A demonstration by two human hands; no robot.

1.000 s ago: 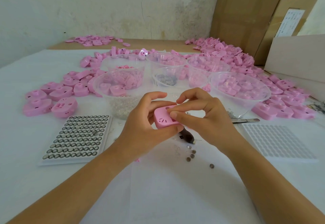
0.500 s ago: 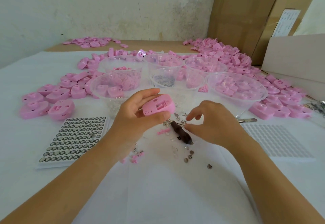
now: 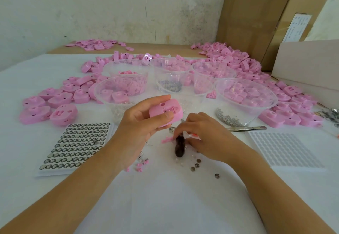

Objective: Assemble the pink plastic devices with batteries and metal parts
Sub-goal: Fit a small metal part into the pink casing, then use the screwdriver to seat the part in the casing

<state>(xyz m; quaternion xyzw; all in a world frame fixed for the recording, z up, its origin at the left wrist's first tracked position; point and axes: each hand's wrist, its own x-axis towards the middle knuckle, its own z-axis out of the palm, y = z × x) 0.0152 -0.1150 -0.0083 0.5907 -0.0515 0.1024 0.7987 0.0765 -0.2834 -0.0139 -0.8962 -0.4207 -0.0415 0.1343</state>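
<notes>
The left hand (image 3: pixel 141 123) grips one pink device (image 3: pixel 166 113) above mid-table, compartment side up. Just right of it, the right hand (image 3: pixel 203 140) pinches the far end of a dark-handled tool (image 3: pixel 179 146). The step appears to be tool pickup (loose button cells (image 3: pixel 197 165) lie nearer); next, lift the tool and align its tip with the compartment.

Left hand (image 3: pixel 145 121) raised, gripping a pink device (image 3: pixel 166 113), right hand (image 3: pixel 203 138) low, palm down, curled

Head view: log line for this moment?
left hand: holds device | right hand: at tool, grip unclear | batteries: loose on table
</notes>
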